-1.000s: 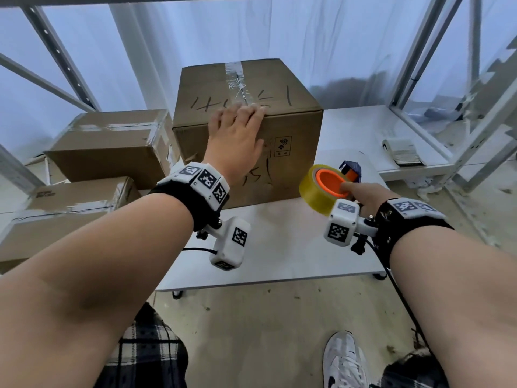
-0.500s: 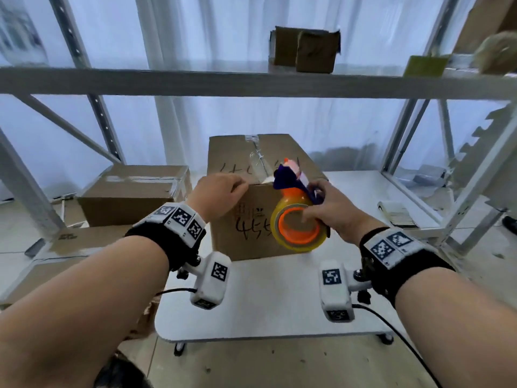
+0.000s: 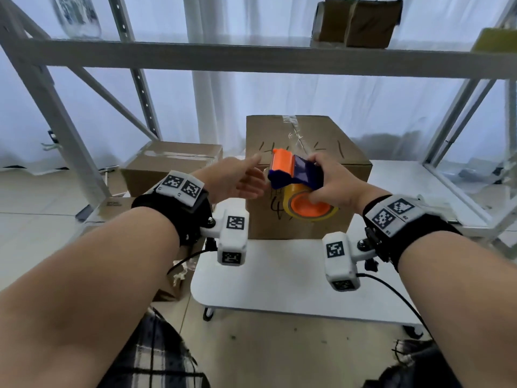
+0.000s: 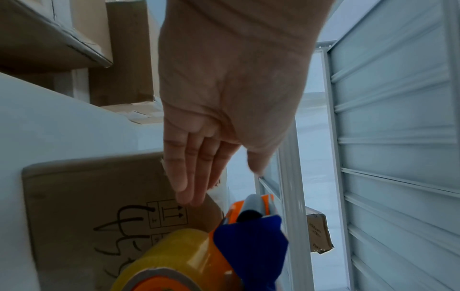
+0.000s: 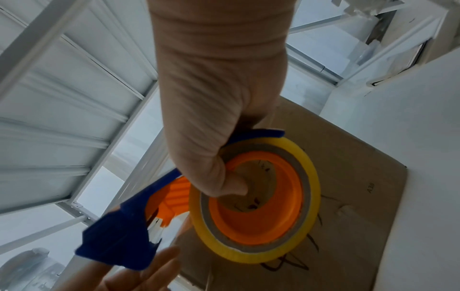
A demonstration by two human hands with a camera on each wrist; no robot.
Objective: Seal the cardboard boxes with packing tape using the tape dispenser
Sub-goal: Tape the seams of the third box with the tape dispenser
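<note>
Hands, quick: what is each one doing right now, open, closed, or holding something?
Left hand: open, fingers straight, holding nothing, beside the dispenser.
Right hand: grips the blue and orange plastic tape dispenser with its yellow tape roll.

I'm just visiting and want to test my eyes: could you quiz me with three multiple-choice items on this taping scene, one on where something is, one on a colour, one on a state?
1. Where does the marked cardboard box stand?
A. on the white table
B. on the floor
C. on the top shelf

2. What colour is the tape roll?
A. green
B. yellow
C. black

3. How is the left hand?
A. open, fingers straight
B. a fist round a pen
C. out of sight

Key: 1 A, the box sits on the white table; 2 B, a yellow roll on an orange core; 3 A, straight fingers beside the tape dispenser, which the right hand has in its grip.
</note>
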